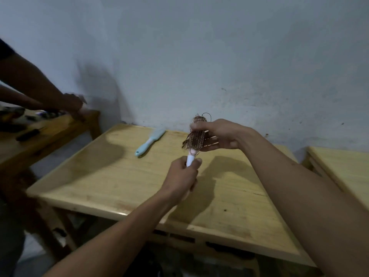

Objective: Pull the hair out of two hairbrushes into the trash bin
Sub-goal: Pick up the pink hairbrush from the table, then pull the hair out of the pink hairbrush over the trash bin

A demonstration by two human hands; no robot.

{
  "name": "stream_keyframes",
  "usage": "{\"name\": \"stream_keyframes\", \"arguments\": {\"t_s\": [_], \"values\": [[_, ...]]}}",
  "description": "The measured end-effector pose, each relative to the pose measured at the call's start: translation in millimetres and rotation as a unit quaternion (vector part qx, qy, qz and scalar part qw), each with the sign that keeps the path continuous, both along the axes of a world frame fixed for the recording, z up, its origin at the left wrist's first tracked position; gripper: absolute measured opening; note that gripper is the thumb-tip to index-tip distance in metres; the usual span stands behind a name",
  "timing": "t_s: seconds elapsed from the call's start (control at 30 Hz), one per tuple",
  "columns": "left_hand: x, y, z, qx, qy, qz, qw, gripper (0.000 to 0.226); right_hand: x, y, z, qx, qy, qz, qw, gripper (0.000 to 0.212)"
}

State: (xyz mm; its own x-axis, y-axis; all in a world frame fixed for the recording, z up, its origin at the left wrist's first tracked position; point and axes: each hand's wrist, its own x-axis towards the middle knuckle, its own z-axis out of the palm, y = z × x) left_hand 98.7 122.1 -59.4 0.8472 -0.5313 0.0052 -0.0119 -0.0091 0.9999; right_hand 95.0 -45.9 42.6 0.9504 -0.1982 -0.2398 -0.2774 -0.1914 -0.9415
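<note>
- Fingers [194, 127] of the right hand [219, 134] pinch the hair [196, 118] at the far tip of the hairbrush [196, 139].
- The brush's long axis runs from those fingers back toward the left hand [182, 174], which is clenched round its handle.
- The blue brush [150, 141] lies on the table [99, 176], left of both hands.
- Trash bin unseen; probably no readable writing.
</note>
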Motion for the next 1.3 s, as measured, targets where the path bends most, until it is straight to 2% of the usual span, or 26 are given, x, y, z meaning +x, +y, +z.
{"name": "stream_keyframes", "arguments": {"t_s": [0.23,0.4,0.6,0.83,0.97,1.1,1.23,1.3], "values": [[7.1,140.5,-15.1,0.098,-0.043,0.079,0.991,0.025,4.6,86.3,-13.6,-0.003,-0.055,0.061,0.997,0.041],[-18.1,227.4,-39.0,0.153,-0.059,0.108,0.981,0.03,7.3,155.9,-43.0,-0.004,-0.087,0.12,0.989,0.028],[-52.4,295.8,-71.8,0.136,0.004,0.126,0.983,0.026,5.7,222.8,-87.6,-0.011,-0.077,0.167,0.983,0.009],[-84.6,342.5,-113.1,0.13,0.072,0.14,0.979,0.051,-17.0,267.2,-152.0,0.024,-0.053,0.172,0.983,0.006],[-98.4,351.9,-143.5,0.168,0.109,0.148,0.969,0.06,-33.1,277.8,-210.5,-0.013,-0.017,0.16,0.987,0.012],[-102.9,351.8,-166.7,0.241,0.112,0.147,0.953,0.056,-35.8,265.2,-253.2,-0.002,0.072,0.125,0.99,0.007],[-96.9,350.6,-185.4,0.265,0.122,0.151,0.944,0.033,-34.7,248.8,-274.1,0.008,0.121,0.09,0.989,0.007],[-91.5,349.1,-189.1,0.277,0.136,0.152,0.939,0.028,-32.5,242.6,-279.9,0.003,0.13,0.075,0.989,0.008]]}}
